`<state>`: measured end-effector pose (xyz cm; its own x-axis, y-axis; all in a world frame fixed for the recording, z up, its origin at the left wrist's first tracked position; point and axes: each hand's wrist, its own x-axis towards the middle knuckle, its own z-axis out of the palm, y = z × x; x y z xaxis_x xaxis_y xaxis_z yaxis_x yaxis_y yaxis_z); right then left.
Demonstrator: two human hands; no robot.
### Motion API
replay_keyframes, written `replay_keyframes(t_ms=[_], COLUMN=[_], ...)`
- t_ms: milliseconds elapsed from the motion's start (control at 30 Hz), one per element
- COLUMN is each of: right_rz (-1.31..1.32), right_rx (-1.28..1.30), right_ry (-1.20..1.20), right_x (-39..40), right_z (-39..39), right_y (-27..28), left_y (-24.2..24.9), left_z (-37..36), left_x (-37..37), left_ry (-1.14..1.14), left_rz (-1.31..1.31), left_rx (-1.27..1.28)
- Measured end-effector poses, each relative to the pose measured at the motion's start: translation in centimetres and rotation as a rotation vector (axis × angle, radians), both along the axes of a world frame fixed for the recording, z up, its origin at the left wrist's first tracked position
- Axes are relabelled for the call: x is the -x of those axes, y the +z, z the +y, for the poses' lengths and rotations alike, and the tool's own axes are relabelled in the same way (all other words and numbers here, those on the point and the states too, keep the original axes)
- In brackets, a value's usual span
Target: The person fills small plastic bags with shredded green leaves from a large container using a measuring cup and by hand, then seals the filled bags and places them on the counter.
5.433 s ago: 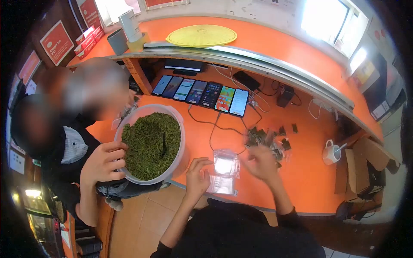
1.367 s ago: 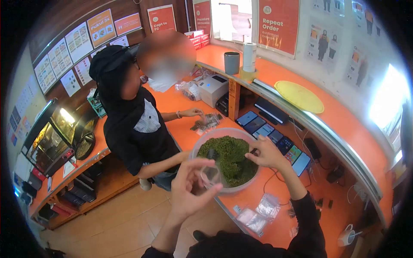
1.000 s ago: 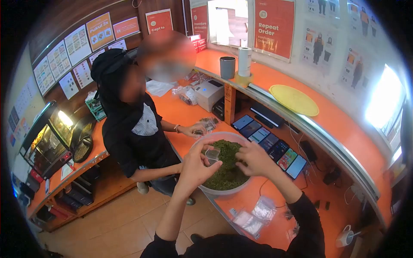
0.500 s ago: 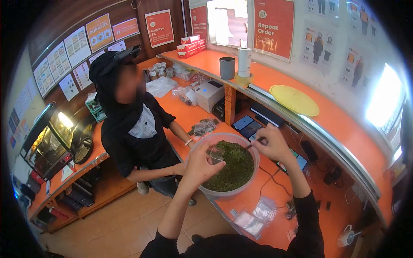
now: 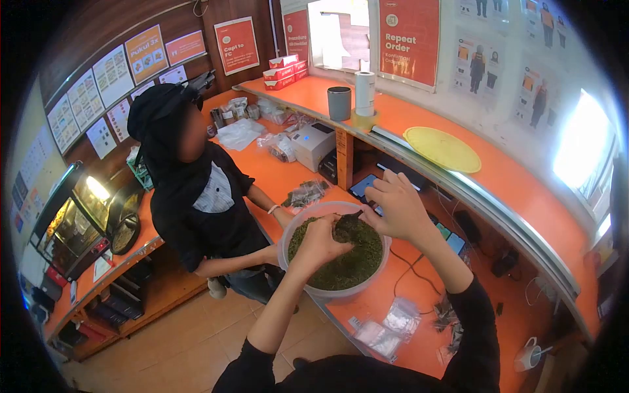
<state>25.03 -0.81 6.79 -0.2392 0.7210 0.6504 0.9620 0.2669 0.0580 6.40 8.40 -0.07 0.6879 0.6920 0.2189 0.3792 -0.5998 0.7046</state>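
A translucent white tub (image 5: pixel 345 294) full of dried green herb flakes (image 5: pixel 364 259) stands at the counter's edge. Over its left half is my left hand (image 5: pixel 319 247), fingers curled around a small clear plastic bag that they mostly hide. My right hand (image 5: pixel 396 208), above the tub's right rim, pinches the handle of a dark spoon (image 5: pixel 352 223). The spoon's head is among the flakes, close to my left fingertips. On the far left side of the tub, a co-worker's hand (image 5: pixel 282 217) rests near the rim.
Packets of small clear bags (image 5: pixel 386 327) lie on the orange counter nearest me. Filled green sachets (image 5: pixel 307 194) sit behind the tub. A yellow lid (image 5: pixel 443 149) and a grey cup (image 5: pixel 339 103) are on the raised shelf. A white mug (image 5: pixel 528 354) stands at right.
My left hand has lowered toward the flakes with the small bag. My right hand has moved slightly left and up, and the spoon has come nearer my left fingers.
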Motion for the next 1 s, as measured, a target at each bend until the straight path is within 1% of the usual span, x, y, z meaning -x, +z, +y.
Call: replay_keyframes(t_ms=[33, 100, 133, 200, 233, 300, 333, 367, 433, 500, 567, 600, 667, 700, 767, 800, 833, 867, 900, 933, 967, 1000], right_rz=[-0.002, -0.019, -0.021, -0.112, -0.11, -0.112, -0.117, -0.113, -0.124, -0.169, -0.032, -0.034, 0.091, 0.092, 0.182, 0.229, 0.228, 0.227, 0.225, 0.22, 0.219, 0.199], right_rx=[0.001, -0.066, -0.065, -0.168, -0.167, -0.17, -0.084, -0.081, 0.127, 0.138, 0.198, 0.199, 0.382, 0.381, 0.375, 0.315, 0.314, 0.254, 0.193, 0.183, 0.183, 0.081], right_ry=[0.0, 0.025, 0.029, 0.093, 0.094, -0.025, -0.055, -0.056, -0.015, -0.004, 0.147, 0.15, 0.07, 0.073, -0.004, -0.007, -0.008, -0.044, -0.081, -0.092, -0.094, -0.097], right_x=[-0.1, -0.3, -0.1, 0.3, 0.3, 0.1, 0.0, 0.2, 1.1, 1.4, 1.8, 1.6, 0.5, 0.1, -0.8, -1.3, -1.6, -2.0, -2.2, -2.3, -2.2, -1.9], right_z=[0.1, 0.2, 0.2, 0.1, -0.2, -1.3, -1.7, -1.5, -0.9, 0.4, 0.6, 0.6, 0.6, 0.5, -0.1, -0.2, -0.3, -0.5, -0.8, -1.1, -1.3, -1.4], right_y=[-0.2, -0.4, -0.4, -0.4, 0.0, 1.4, 1.4, 0.7, -2.6, -6.6, -9.1, -8.9, -8.4, -7.8, -6.2, -5.9, -5.5, -4.9, -3.8, -2.6, -1.5, -0.6], left_y=[-0.7, -1.3, -1.2, -0.8, -0.8, -0.8, -0.4, 0.0, -0.6, -0.1, 0.7, 0.9, 1.1, 0.8, 0.2, 0.0, -0.2, -0.3, -0.2, 0.0, 0.3, 0.7], left_z=[0.5, 1.3, 1.3, 1.4, 1.4, 1.5, 1.8, 2.3, 1.8, 2.2, 1.5, 1.2, 1.5, 1.8, 2.1, 2.1, 2.0, 2.0, 1.7, 1.5, 1.3, 1.1], left_x=[-0.3, -0.8, -0.9, -0.8, -0.5, 0.3, 0.4, 0.5, 1.1, 0.8, 1.2, 1.4, 1.7, 1.8, 2.0, 2.0, 2.1, 2.0, 1.8, 1.7, 1.5, 1.4], left_ry=[0.0, -0.117, -0.114, -0.106, -0.105, -0.029, -0.028, -0.018, -0.002, 0.001, 0.011, 0.045, 0.08, 0.068, 0.059, 0.047, 0.033, 0.032, 0.028, 0.024, 0.022, 0.013], left_rz=[-0.002, -0.106, -0.107, -0.025, -0.023, -0.014, -0.014, -0.029, -0.037, -0.033, -0.022, -0.071, -0.119, -0.115, -0.118, -0.111, -0.103, -0.104, -0.082, -0.06, -0.062, -0.036], left_rx=[0.001, 0.039, 0.04, 0.028, 0.03, -0.035, -0.034, -0.036, -0.012, -0.074, -0.05, -0.048, -0.052, -0.066, -0.077, -0.067, -0.053, -0.052, 0.003, 0.056, 0.057, 0.036])
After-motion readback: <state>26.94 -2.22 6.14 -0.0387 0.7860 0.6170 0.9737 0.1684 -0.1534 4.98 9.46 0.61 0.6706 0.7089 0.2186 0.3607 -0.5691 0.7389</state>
